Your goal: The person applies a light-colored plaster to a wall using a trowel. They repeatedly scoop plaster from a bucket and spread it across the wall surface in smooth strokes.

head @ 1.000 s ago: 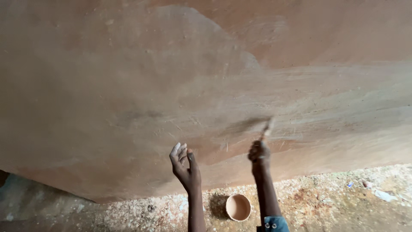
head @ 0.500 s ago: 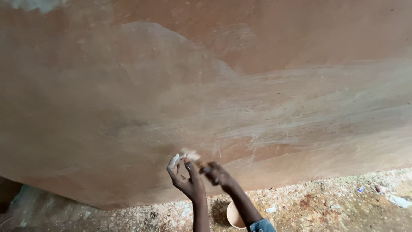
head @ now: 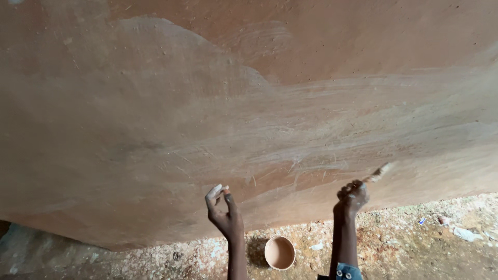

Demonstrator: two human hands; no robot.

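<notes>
A broad reddish-brown wall [head: 207, 119] fills most of the head view, streaked with pale wet smears across its lower middle. My right hand [head: 353, 196] grips a small brush [head: 378, 172], whose bristle end touches the wall at the lower right. My left hand [head: 222, 210] is raised near the wall's lower edge, fingers loosely curled and apart, holding nothing. A small round bowl [head: 279, 253] with pale tan liquid sits on the ground between my two forearms.
Gravelly, speckled ground [head: 404, 243] runs along the wall's base. Small bits of white and blue litter [head: 461, 233] lie at the far right. A dark grey patch [head: 21, 249] shows at the lower left corner.
My right hand swung the brush from beside my left hand out to the right along the wall. The left hand has stayed roughly where it was.
</notes>
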